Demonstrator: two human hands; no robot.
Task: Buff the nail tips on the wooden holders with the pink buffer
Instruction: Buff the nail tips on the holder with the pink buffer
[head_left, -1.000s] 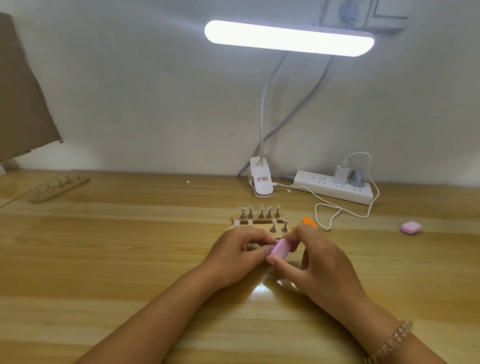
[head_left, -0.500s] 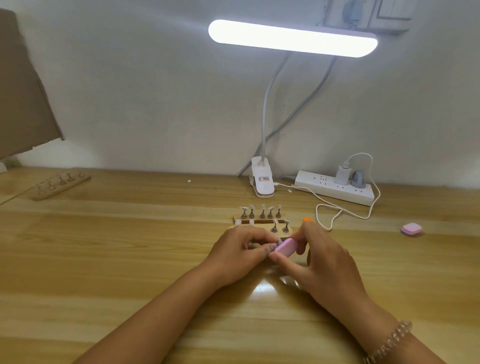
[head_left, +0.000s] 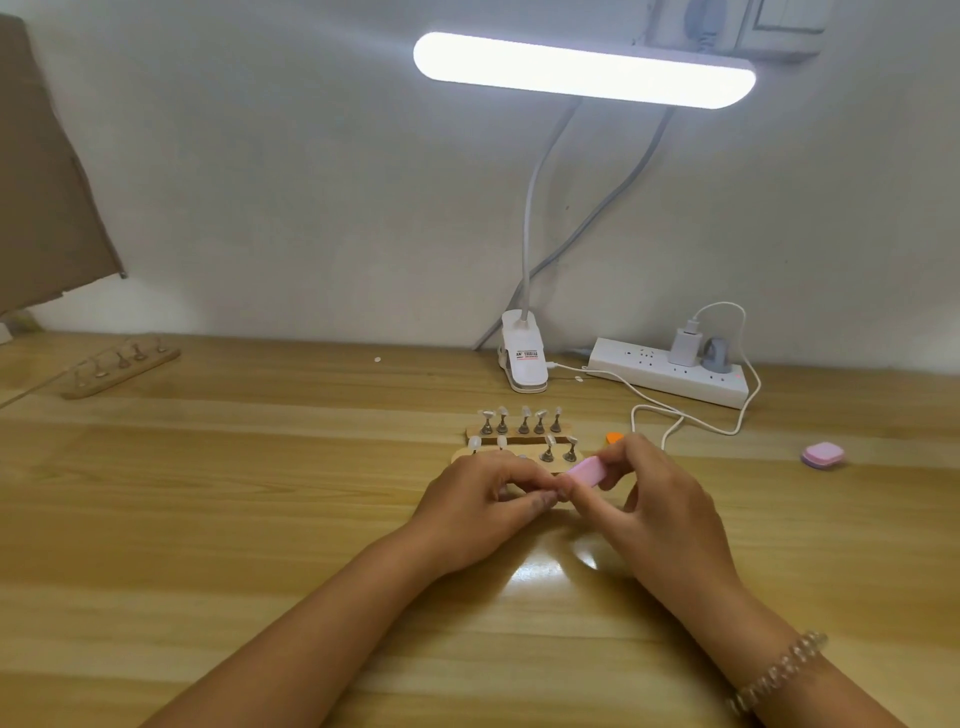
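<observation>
The tabletop (head_left: 260, 493) lay open left of the wooden holders (head_left: 511, 445), while a lamp clip (head_left: 524, 358) stood behind them and a cable (head_left: 670, 413) and perhaps an orange block (head_left: 614, 438) to their right.

head cam | worn, faces forward-down | near table (head_left: 208, 519) | single view
</observation>
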